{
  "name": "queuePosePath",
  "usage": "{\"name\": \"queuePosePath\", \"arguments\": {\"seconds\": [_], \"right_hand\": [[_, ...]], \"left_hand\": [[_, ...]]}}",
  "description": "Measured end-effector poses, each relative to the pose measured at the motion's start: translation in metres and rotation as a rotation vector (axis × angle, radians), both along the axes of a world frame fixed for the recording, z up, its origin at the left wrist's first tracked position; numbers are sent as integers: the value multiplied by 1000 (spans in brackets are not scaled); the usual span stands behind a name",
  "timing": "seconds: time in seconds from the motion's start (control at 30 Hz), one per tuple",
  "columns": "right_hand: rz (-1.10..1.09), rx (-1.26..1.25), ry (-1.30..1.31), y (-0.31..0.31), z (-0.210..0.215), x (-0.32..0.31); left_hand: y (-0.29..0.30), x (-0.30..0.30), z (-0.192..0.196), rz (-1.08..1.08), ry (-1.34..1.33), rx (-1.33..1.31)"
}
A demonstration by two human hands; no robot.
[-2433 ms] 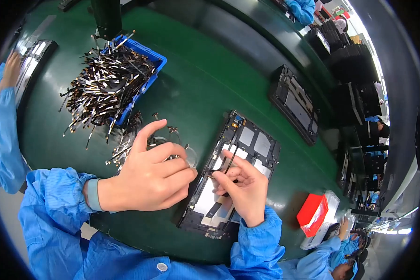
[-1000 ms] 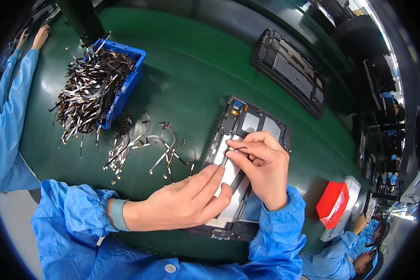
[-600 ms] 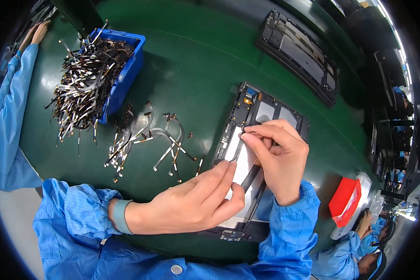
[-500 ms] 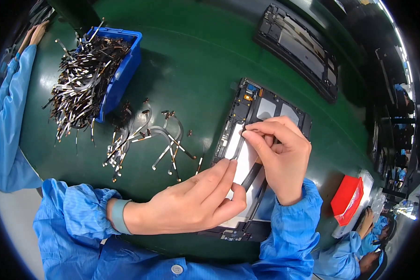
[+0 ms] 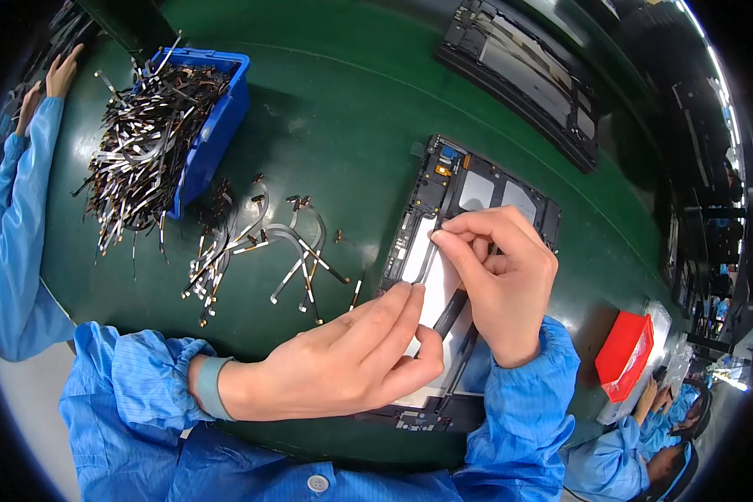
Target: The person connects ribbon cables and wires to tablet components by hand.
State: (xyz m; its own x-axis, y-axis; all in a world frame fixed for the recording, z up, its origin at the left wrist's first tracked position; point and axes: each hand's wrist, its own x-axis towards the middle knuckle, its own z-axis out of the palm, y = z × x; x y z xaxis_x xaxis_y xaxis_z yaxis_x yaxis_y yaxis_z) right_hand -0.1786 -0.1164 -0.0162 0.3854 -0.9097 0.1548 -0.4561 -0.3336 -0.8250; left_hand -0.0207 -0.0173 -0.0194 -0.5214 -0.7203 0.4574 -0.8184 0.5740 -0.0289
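head: fingers (image 5: 396,303) on thin strip (image 5: 427,264)

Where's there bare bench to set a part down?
Largest: green tabletop between the blue bin and open device, beyond the loose cables. Smaller: between the device's right edge and red box.

Crowded: from the bin through the cables to the left hand; also the device, under both hands.
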Motion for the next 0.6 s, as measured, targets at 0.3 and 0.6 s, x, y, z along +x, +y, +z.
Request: {"name": "queuePosePath", "arguments": {"seconds": [0.3, 0.6], "right_hand": [[-56, 21, -79, 2, 0, 3], [-4, -74, 9, 0, 0, 2]], "left_hand": [[-1, 0, -2, -4, 12, -10], [-1, -1, -1, -8, 6, -7]]}}
